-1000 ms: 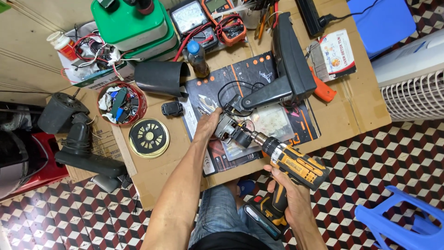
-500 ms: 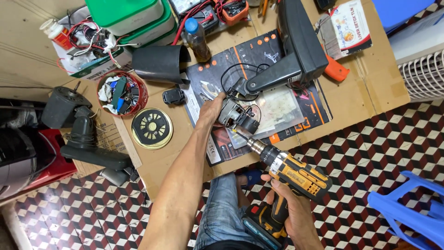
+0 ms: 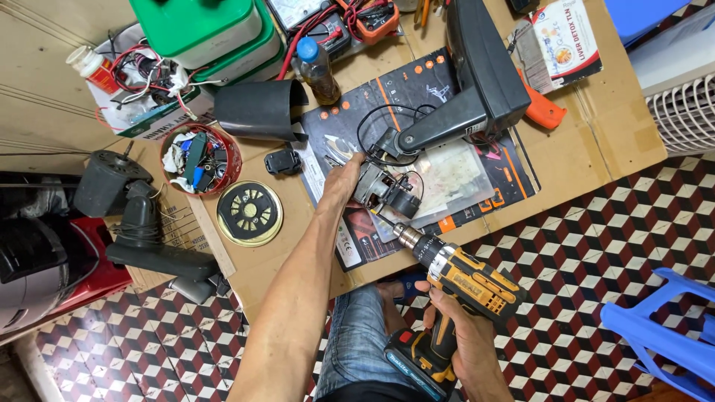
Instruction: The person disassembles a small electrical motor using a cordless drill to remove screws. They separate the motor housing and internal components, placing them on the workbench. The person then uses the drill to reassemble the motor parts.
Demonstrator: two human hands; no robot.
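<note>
My left hand [image 3: 344,179] grips a small grey electric motor [image 3: 381,190] with black wires, lying on a dark printed mat [image 3: 417,97] on the low table. My right hand [image 3: 456,335] holds the handle of a yellow and black cordless drill [image 3: 465,279]. The drill's bit points up and left, and its tip meets the motor's lower end. A black fan stand [image 3: 477,74] lies just beyond the motor, joined to it by the wires.
A black cone-shaped cover [image 3: 257,110], a red bowl of small parts [image 3: 201,158], a round black and gold disc [image 3: 249,213], a bottle [image 3: 316,71] and green boxes [image 3: 208,30] sit on the cardboard-topped table [image 3: 588,141]. A blue plastic stool [image 3: 663,327] stands at right, black fan parts [image 3: 141,231] at left.
The view has shifted so the table sits higher in frame. Both hands keep their hold; the drill bit stays at the motor.
</note>
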